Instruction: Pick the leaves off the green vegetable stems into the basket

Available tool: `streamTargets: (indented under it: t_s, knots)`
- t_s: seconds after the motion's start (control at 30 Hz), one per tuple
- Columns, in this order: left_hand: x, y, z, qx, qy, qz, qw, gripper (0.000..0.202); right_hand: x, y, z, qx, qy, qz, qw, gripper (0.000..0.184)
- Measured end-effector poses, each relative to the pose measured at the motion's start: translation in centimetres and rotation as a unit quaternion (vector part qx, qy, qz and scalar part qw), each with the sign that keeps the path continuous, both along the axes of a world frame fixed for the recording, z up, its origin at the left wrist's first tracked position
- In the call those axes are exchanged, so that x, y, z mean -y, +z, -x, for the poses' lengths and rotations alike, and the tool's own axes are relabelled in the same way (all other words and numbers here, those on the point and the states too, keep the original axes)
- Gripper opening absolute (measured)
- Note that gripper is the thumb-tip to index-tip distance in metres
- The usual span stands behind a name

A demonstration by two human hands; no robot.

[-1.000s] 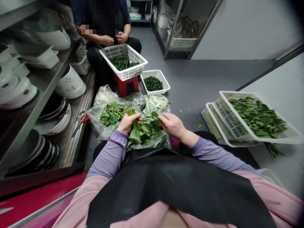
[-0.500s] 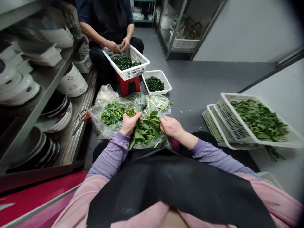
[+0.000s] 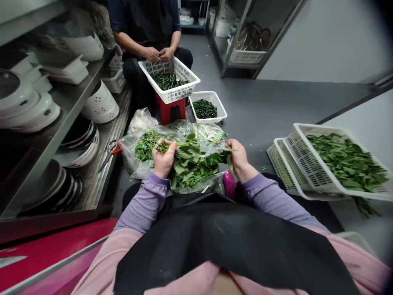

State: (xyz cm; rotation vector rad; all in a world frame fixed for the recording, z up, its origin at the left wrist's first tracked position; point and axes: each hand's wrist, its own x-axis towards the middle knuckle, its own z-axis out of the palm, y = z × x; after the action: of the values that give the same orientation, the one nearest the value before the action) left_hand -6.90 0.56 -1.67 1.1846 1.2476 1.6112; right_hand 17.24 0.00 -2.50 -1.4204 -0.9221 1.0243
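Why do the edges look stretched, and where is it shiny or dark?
Head view: the leaf-filled basket and metal shelf look stretched, probably by a wide lens; head view: a highlight on the pink boot, shadow beneath the shelf, a black upper-right corner.

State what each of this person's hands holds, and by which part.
The left hand grips a bunch of leafy greens by the stems. The right hand holds a leafy sprig near one end; which end cannot be told.
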Motion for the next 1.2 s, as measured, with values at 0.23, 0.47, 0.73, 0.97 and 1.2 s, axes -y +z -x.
streamTargets:
  t_s: [0.23,0.47,0.73,0.97,1.2]
  knots:
    - [-6.0,-2.5,5.2,0.064,0.155,0.167,0.972,0.023,1.2,-0.4,-2.8,0.091,0.190,-0.046,0.976,0.029]
    - [-2.9,-0.3,2.1,0.225,-0.179,0.231,0.929,0.035,1.9,2.9,0.3,0.094,0.262,-0.022,0.960,0.026]
    - [-0.6,-0.4,-2.7,0.277,-0.348,0.266,0.855,0.032,0.6,2.4,6.1,0.202,0.317,-0.054,0.925,0.024]
    - [-0.6,-1.1,-2.6,0.214,-0.358,0.277,0.866,0.031,1.3,1.1,5.5,-0.044,0.296,0.093,0.950,0.037]
    - [-1.4,-0.7,-1.3,-0.082,-0.204,0.218,0.951,0.017,-0.7,2.4,1.1,0.022,0.230,0.084,0.969,0.039]
